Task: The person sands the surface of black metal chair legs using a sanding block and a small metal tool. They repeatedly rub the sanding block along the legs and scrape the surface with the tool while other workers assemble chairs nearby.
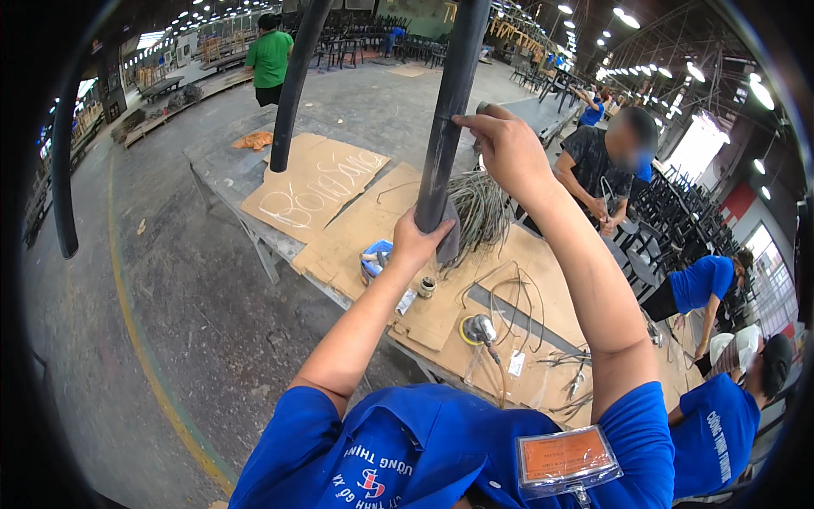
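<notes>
A long black leg [443, 127] of furniture rises in front of me, with worn, greyish patches along its lower part. My left hand [417, 240] is wrapped round its lower end. A dark grey cloth [450, 233] hangs against the leg by those fingers. Higher up, my right hand [511, 151] touches the leg's side with its index fingertip. Its other fingers are curled around a small greyish thing, mostly hidden. Two more black legs, one upright [297, 85] and one at the far left [62, 170], stand apart from my hands.
Cardboard sheets [339, 182] cover the workbench. On it lie a round sander [480, 329], a blue basket [376, 259], a small jar [426, 288], a bundle of grey strips [479, 212] and an orange cloth [253, 141]. Co-workers [606, 165] stand at the right; a person in green [270, 59] stands beyond.
</notes>
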